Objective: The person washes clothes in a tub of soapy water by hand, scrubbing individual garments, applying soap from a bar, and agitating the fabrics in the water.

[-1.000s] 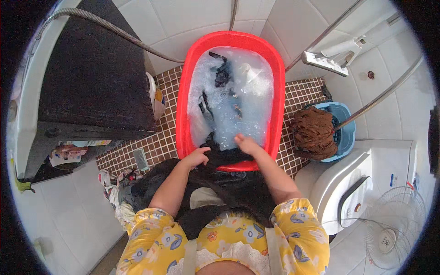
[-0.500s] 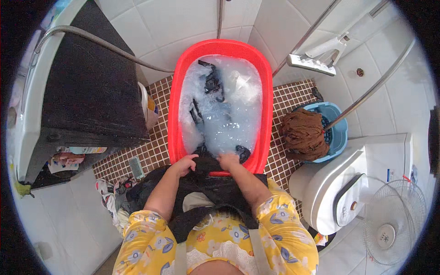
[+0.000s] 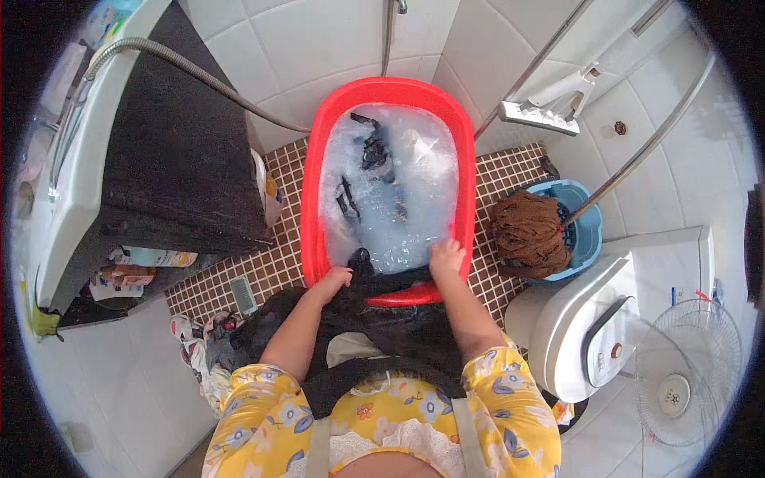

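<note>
A red plastic tub (image 3: 313, 175) of cloudy, sudsy water stands in front of me. Dark wet cloth (image 3: 373, 151) breaks the surface at several spots, and something pale shows through the suds at the far right. At the tub's near end a black garment (image 3: 390, 280) stretches in a band between my hands. My left hand (image 3: 333, 279) is closed on its left end by the near left rim. Beside the right rim, my right hand (image 3: 447, 257) has its fingers curled on the other end. Part of the garment lies below the water.
To the right are a blue bucket (image 3: 588, 231) with a brown mop head (image 3: 527, 231), a white toilet (image 3: 550, 350) and a fan (image 3: 675, 394). A dark cabinet (image 3: 179, 143) with a shower hose (image 3: 199, 76) stands left. Clothes (image 3: 203, 350) lie on the brown tiled floor.
My hands have moved apart: the right has gone outward to the right rim, the left stays near the left rim. The black cloth between them is now spread wider.
</note>
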`<state>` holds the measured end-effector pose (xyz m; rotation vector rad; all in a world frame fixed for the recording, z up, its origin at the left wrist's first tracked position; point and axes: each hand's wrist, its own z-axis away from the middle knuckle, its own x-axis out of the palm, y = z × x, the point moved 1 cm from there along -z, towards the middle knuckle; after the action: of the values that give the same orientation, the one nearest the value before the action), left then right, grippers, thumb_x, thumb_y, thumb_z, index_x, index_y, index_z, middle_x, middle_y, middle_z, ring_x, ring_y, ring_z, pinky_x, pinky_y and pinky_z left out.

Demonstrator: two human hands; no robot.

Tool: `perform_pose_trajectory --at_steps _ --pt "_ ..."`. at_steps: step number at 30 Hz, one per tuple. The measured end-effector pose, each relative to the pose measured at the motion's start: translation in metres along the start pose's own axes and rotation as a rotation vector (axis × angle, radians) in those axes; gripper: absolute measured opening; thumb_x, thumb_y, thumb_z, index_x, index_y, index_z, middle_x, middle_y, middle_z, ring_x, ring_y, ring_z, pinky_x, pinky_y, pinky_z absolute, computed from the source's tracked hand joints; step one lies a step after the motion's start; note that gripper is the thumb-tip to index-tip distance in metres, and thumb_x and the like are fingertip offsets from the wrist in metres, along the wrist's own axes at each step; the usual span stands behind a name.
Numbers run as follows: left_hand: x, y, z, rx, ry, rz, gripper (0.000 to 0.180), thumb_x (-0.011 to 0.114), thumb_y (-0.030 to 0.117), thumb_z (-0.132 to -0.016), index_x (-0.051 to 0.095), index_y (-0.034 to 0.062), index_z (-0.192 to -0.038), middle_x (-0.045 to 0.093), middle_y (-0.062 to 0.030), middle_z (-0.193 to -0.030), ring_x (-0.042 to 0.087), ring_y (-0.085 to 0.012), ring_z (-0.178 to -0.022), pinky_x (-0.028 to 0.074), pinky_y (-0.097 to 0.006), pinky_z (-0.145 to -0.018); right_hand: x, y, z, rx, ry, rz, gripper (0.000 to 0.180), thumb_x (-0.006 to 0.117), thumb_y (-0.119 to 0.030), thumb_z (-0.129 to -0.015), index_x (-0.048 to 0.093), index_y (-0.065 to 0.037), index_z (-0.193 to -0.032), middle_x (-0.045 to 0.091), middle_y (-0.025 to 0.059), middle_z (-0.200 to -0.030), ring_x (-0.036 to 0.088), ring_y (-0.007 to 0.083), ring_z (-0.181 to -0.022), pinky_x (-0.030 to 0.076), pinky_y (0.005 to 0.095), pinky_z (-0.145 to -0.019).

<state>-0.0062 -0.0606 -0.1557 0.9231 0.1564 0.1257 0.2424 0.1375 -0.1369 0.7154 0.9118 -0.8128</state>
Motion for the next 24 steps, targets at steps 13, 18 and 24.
perform_pose_trajectory --at_steps 13,18,24 --pt "0.063 0.023 0.011 -0.385 0.047 1.249 0.039 0.04 0.037 -0.083 0.062 0.0071 -0.096 0.065 -0.013 -0.094 0.062 -0.0315 -0.086 0.049 -0.047 -0.081 -0.058 -0.07 0.049 -0.641 0.296 -1.152 0.032 0.049 -0.029 -0.091 0.056 -0.014 -0.119 0.054 0.0157 -0.102 0.05 0.0306 -0.099 0.039 0.0381 -0.089" --pt "0.074 0.029 0.024 -0.516 -0.126 0.992 0.051 0.038 0.053 -0.086 0.058 0.0135 -0.111 0.064 -0.01 -0.1 0.063 -0.0259 -0.09 0.05 -0.043 -0.079 -0.021 -0.116 0.066 -0.681 0.11 -1.011 0.032 0.048 -0.033 -0.089 0.057 -0.018 -0.116 0.052 0.0145 -0.101 0.05 0.0329 -0.097 0.042 0.0426 -0.084" --pt "0.07 0.024 0.029 -0.54 -0.158 0.953 0.052 0.044 0.053 -0.083 0.059 0.01 -0.107 0.065 -0.0099 -0.096 0.063 -0.0258 -0.084 0.05 -0.041 -0.076 0.007 -0.124 0.037 -0.363 -0.018 -0.678 0.031 0.046 -0.038 -0.089 0.057 -0.022 -0.112 0.05 0.0149 -0.105 0.05 0.0345 -0.101 0.043 0.0509 -0.081"
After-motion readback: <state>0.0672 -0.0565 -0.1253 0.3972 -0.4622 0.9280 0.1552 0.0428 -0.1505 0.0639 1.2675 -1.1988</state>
